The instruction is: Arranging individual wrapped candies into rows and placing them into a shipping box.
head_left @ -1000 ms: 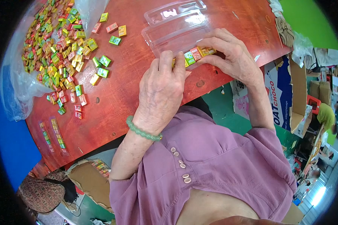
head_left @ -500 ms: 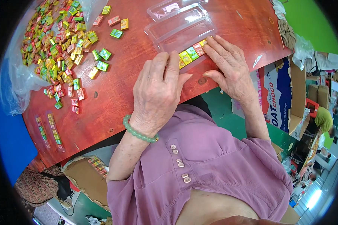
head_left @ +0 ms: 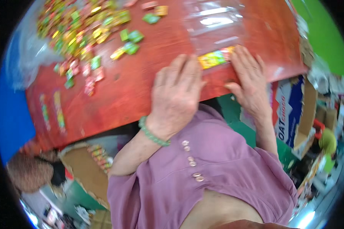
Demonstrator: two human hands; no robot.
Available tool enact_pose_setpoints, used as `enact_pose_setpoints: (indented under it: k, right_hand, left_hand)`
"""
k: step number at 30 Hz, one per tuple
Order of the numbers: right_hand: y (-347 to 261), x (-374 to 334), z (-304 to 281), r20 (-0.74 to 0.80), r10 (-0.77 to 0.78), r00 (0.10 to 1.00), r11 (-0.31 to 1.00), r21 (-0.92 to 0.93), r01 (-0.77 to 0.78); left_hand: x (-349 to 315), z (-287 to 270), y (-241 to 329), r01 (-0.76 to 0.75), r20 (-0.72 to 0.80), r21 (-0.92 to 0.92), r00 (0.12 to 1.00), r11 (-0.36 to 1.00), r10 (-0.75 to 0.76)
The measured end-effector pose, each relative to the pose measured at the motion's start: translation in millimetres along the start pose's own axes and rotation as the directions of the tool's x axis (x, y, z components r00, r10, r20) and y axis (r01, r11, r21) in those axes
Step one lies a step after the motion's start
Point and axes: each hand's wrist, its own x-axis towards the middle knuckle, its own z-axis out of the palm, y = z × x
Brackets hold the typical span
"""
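Observation:
A short row of small yellow, green and red packets [head_left: 216, 58] lies on the red table, with one hand at each end. My left hand [head_left: 177, 89], wearing a green bead bracelet [head_left: 153, 133] on the wrist, lies flat at the left end. Its fingers are stretched out and the tips come up to the packets. At the right end, my right hand [head_left: 252, 78] has its fingers laid out straight, fingertips against the last packet and thumb spread away. Neither hand is closed round anything. Motion blur hides the packets' details.
Clear plastic trays [head_left: 218, 23] lie just beyond the row. A large heap of similar packets [head_left: 80, 26] fills the far left beside a clear plastic bag [head_left: 30, 57], with loose ones nearby. Two finished-looking strips [head_left: 59, 110] lie at the left. Cardboard boxes [head_left: 82, 168] stand below the table edge.
The view has shifted and blurred, so the tabletop things appear farther right. Both hands stay at the ends of the packet row, fingers still stretched out.

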Motion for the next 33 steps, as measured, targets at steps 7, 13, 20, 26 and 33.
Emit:
enact_pose_setpoints:
  k: [7, 13, 20, 26, 33]
  right_hand:
    - [-41, -3, 2, -0.024, -0.092, 0.995, 0.996, 0.006, 0.092]
    - [-95, 31, 9, 0.024, -0.28, 0.96, 0.949, 0.158, 0.273]
    - [-143, 73, 10, 0.116, -0.494, 0.862, 0.839, 0.324, 0.437]
    - [-149, 80, 18, 0.046, -0.564, 0.825, 0.769, 0.394, 0.504]
    - [-147, 78, 18, 0.064, -0.538, 0.84, 0.777, 0.425, 0.465]
  left_hand:
    - [-26, -17, -3, 0.076, -0.03, -0.125, 0.996, 0.989, -0.08]
    - [-60, -44, -18, 0.18, -0.029, -0.141, 0.982, 0.973, -0.186]
    - [-112, -80, -48, 0.281, -0.136, -0.019, 0.95, 0.96, -0.28]
    - [-152, -112, -86, 0.508, -0.343, 0.205, 0.838, 0.837, -0.424]
    - [-161, -130, -128, 0.572, -0.344, 0.324, 0.813, 0.754, -0.469]
